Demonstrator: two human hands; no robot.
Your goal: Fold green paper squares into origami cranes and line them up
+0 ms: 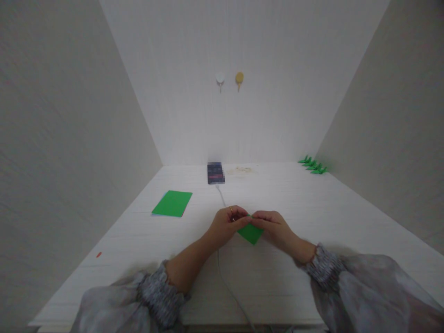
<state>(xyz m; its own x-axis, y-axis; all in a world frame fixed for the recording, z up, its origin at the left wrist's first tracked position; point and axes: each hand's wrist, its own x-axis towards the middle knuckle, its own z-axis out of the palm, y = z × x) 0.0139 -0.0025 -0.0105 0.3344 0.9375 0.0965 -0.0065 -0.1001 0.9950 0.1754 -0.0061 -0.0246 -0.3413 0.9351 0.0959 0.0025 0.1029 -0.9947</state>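
Observation:
A small folded piece of green paper (253,234) is between my hands, one corner pointing toward me. My left hand (229,224) pinches its upper left edge between thumb and fingers, and a ring shows on one finger. From the other side, my right hand (274,224) grips the upper right edge. Both sets of fingertips meet near the top corner and hide that part of the paper. Off to the left lies a stack of square green sheets (172,203), with a thin edge of other colours showing beneath.
Several folded green paper figures (313,165) stand in the back right corner. A phone with a blurred screen (215,173) lies at the back, its white cable (227,282) running under my left hand to the front edge. A small orange-red piece (99,255) lies left. Two hooks (239,78) hang on the back wall.

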